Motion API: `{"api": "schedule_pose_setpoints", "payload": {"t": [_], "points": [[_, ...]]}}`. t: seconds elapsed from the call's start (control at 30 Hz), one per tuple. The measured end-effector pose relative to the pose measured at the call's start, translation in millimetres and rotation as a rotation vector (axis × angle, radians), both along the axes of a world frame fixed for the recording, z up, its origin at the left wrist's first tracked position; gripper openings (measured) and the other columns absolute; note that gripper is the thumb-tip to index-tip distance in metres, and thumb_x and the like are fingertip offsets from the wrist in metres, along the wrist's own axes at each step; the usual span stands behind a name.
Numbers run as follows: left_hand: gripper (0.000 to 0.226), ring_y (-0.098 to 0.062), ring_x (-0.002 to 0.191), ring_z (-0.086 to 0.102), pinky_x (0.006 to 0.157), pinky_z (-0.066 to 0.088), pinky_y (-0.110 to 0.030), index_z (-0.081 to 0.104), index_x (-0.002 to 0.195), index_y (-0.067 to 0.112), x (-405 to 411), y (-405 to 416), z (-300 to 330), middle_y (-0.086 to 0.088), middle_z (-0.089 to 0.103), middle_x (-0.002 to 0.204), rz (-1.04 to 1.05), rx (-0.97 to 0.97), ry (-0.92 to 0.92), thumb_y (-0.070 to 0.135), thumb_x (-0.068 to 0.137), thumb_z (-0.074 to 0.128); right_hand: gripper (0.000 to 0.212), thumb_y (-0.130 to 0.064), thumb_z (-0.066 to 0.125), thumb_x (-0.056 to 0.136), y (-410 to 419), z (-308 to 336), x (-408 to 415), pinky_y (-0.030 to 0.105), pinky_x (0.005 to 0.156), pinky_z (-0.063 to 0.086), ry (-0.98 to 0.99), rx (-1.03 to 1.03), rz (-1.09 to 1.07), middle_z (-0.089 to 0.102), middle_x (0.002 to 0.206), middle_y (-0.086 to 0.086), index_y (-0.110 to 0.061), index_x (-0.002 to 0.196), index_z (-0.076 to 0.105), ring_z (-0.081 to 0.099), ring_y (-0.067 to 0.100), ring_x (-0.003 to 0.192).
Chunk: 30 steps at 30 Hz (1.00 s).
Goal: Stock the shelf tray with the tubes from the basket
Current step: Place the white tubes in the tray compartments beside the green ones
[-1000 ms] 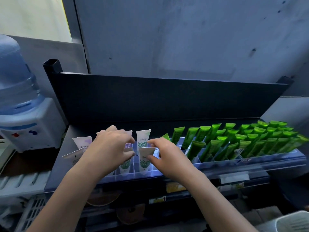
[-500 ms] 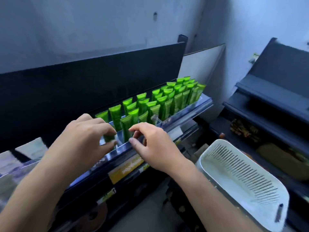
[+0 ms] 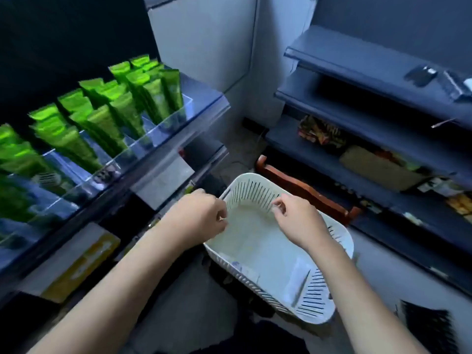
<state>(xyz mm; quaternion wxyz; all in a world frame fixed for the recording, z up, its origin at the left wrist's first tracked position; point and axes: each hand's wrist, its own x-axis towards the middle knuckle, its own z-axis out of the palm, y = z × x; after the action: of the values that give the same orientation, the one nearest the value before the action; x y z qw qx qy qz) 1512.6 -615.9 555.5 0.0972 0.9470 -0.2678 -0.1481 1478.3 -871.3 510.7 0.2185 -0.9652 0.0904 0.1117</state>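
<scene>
A white slotted basket (image 3: 316,300) sits low on the floor in the middle. A few pale tubes (image 3: 297,279) lie blurred on its bottom. My left hand (image 3: 201,217) hovers over the basket's left rim, fingers loosely curled, holding nothing. My right hand (image 3: 296,221) hangs over the basket's far side, also loosely curled and empty. At upper left, the clear shelf tray (image 3: 163,129) holds several upright green tubes (image 3: 102,121) in its compartments.
Dark shelves (image 3: 357,60) with packaged goods rise at the right. A red-brown wooden piece (image 3: 301,186) lies behind the basket. Yellow boxes (image 3: 84,261) sit below the tray shelf. A black object (image 3: 429,325) is at the bottom right.
The view has swung right and down from the shelf tray to the basket. Both hands left the tray's front edge and now hang over the basket, empty.
</scene>
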Motion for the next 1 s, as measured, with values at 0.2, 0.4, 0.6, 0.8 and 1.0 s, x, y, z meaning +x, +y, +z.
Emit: {"api": "schedule_pose_setpoints", "payload": {"t": [0.2, 0.4, 0.6, 0.8, 1.0], "points": [[0.024, -0.026, 0.101, 0.07, 0.087, 0.058, -0.035, 0.073, 0.108, 0.014, 24, -103, -119, -0.003, 0.075, 0.106, -0.044, 0.231, 0.378, 0.028, 0.089, 0.069, 0.037, -0.038, 0.059, 0.099, -56, -100, -14, 0.04, 0.093, 0.054, 0.408, -0.12, 0.155, 0.067, 0.128, 0.008, -0.018, 0.13, 0.064, 0.065, 0.032, 0.115], [0.042, -0.025, 0.092, 0.071, 0.088, 0.06, -0.038, 0.074, 0.117, 0.011, -4, -130, -205, 0.002, 0.07, 0.089, -0.293, 0.749, 0.684, 0.03, 0.08, 0.081, 0.044, -0.011, 0.058, 0.096, -40, -152, -26, 0.038, 0.099, 0.05, 0.671, -0.171, 0.583, 0.063, 0.139, 0.003, -0.032, 0.134, 0.066, 0.061, 0.028, 0.125], [0.043, -0.026, 0.101, 0.07, 0.091, 0.059, -0.04, 0.074, 0.117, 0.014, -3, -122, -219, -0.002, 0.072, 0.111, -0.267, 0.81, 0.678, 0.031, 0.078, 0.083, 0.029, -0.014, 0.068, 0.093, -26, -176, -46, 0.044, 0.105, 0.04, 0.862, -0.457, 0.801, 0.064, 0.132, 0.007, -0.017, 0.122, 0.066, 0.057, 0.03, 0.127], [0.042, -0.028, 0.109, 0.065, 0.098, 0.055, -0.042, 0.067, 0.129, 0.016, -4, -110, -221, -0.004, 0.064, 0.125, -0.217, 0.867, 0.649, 0.037, 0.093, 0.069, 0.061, -0.036, 0.061, 0.097, -36, -197, -40, 0.043, 0.112, 0.03, 0.932, -0.706, 0.752, 0.034, 0.163, 0.004, -0.026, 0.154, 0.042, 0.019, 0.027, 0.15], [0.042, -0.032, 0.123, 0.057, 0.105, 0.046, -0.048, 0.057, 0.134, 0.018, -5, -107, -205, -0.001, 0.059, 0.136, -0.12, 0.9, 0.663, 0.04, 0.099, 0.059, 0.051, -0.037, 0.056, 0.096, -40, -192, -35, 0.041, 0.084, 0.029, 0.914, -0.913, 0.692, 0.046, 0.147, 0.006, -0.027, 0.146, 0.049, 0.029, 0.029, 0.123]]}}
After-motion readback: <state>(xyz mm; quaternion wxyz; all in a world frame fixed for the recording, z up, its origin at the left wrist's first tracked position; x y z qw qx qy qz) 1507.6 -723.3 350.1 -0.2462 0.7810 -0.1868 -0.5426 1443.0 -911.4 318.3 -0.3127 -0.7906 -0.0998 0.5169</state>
